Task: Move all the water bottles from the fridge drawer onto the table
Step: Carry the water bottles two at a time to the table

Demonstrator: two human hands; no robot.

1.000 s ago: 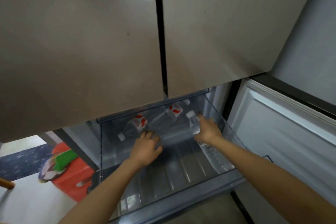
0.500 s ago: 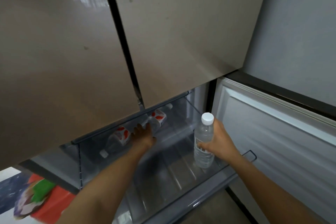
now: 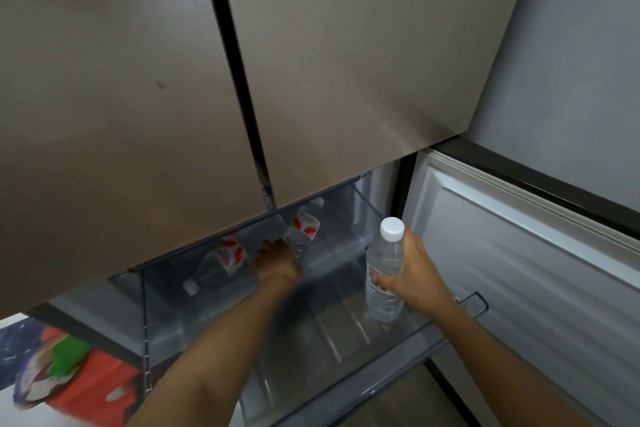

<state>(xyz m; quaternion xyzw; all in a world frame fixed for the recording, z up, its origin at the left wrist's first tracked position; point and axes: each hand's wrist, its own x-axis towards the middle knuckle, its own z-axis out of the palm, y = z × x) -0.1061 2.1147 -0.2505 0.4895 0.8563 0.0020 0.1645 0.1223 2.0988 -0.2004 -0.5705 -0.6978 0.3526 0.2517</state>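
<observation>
Drawer: clear plastic fridge drawer (image 3: pixel 149 322), pulled out below the beige upper doors (image 3: pixel 346 80); judged drawn forward to give reach from above.
Held bottle: upright clear water bottle with a white screw cap (image 3: pixel 385 263), over the drawer's right front. Whether its base clears the floor cannot be told. The upright pose is judged to suit a side grip for carrying out.
Right hand: right hand (image 3: pixel 414 276) wrapped round the held bottle's middle, thumb across the label.
Lying bottles: left-rear clear bottle with a red-and-white label (image 3: pixel 227 258), cap toward the viewer, and centre-rear clear bottle with a red-and-white label (image 3: pixel 306 229), cap away. Both lie on their sides under the door edge, so a deep reach is judged necessary.
Left hand: left hand (image 3: pixel 277 262) stretched between the two lying bottles, just beside the centre-rear one. It is blurred, so contact and how far the fingers are curled cannot be told.
Desk: not in view.
Remaining: three bottles are not yet out of the drawer.
</observation>
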